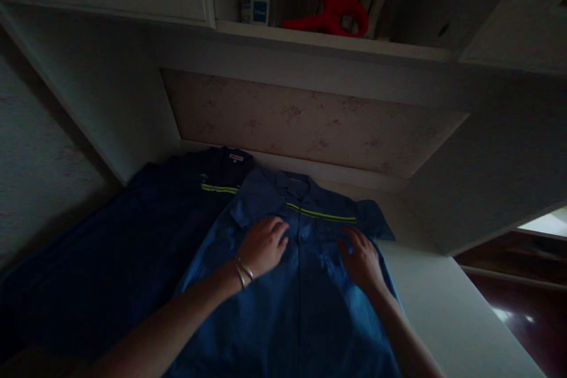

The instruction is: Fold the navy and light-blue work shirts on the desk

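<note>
We smooth the blue work shirt [305,313] on the surface [447,313], overlapping a darker shirt [146,236]; left hand [264,246] and right hand [363,260] press flat, each grip spread. Folding would call for pinching a sleeve.

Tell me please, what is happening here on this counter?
A person presses both bare hands flat on a blue shirt that lies spread, front up, on a white counter. The left hand, with bracelets on its wrist, rests on the chest area; the right hand rests on the other side. A darker shirt lies to the left, partly under the blue one. On the shelf above sits a red scissors-shaped thing.
</note>
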Motion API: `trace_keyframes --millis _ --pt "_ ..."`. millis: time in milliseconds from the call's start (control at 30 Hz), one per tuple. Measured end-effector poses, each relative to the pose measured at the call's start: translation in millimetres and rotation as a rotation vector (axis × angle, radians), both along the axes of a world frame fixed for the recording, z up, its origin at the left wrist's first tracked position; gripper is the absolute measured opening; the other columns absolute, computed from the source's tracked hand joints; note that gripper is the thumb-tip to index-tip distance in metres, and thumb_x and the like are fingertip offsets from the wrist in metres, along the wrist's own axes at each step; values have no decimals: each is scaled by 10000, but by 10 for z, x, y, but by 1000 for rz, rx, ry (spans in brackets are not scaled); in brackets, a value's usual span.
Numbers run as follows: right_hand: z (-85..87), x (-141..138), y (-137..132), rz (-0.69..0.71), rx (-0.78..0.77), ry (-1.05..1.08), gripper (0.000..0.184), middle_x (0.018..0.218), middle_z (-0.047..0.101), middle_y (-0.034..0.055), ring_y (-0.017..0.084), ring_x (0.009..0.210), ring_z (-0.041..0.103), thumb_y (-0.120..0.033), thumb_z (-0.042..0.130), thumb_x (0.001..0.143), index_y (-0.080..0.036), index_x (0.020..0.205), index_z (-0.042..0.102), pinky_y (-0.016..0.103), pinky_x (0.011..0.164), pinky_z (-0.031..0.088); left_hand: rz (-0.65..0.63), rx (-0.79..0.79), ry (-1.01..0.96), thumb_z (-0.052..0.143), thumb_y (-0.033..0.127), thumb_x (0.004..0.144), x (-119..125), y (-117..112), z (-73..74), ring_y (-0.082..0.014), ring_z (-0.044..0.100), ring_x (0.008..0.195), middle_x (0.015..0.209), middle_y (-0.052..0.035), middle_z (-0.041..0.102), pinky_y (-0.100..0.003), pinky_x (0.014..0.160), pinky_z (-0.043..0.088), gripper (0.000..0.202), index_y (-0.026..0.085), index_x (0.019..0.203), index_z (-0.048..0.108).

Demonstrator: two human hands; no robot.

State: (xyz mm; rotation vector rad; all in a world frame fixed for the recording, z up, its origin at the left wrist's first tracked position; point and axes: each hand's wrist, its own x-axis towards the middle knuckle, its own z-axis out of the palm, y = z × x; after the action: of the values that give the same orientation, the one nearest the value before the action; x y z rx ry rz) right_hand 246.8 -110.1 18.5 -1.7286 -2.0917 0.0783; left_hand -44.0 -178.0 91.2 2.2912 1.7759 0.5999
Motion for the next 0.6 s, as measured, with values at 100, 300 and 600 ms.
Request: trace_keyframes --millis 100,300,600 --pt "-207 -409 -384 116 -141 -152 481 1520 394 52 293 1419 289 -468 314 979 -303 1404 469 675 1118 96 164 -2 68 598 265 843 -503 454 -235 -318 407 1316 1401 -145 497 -474 1104 302 429 180 1262 560" --pt "-386 -305 -575 182 -335 -87 523 1549 322 6 297 1449 219 -555 334 954 -373 1437 421 700 1109 4 348 -109 2 453 182 894 -1350 683 -476 -241 621 1087 1161 -83 667 -367 961 446 273 219 1089 641" --pt "-14 758 747 -380 -135 278 491 1092 713 134 280 981 676 -472 388 906 -159 1167 663 355 767 526 761 -81 -229 500 299 939 -2399 796 -379 -149 647 673 748 -24 664 -333 669 555 217 133 866 619"
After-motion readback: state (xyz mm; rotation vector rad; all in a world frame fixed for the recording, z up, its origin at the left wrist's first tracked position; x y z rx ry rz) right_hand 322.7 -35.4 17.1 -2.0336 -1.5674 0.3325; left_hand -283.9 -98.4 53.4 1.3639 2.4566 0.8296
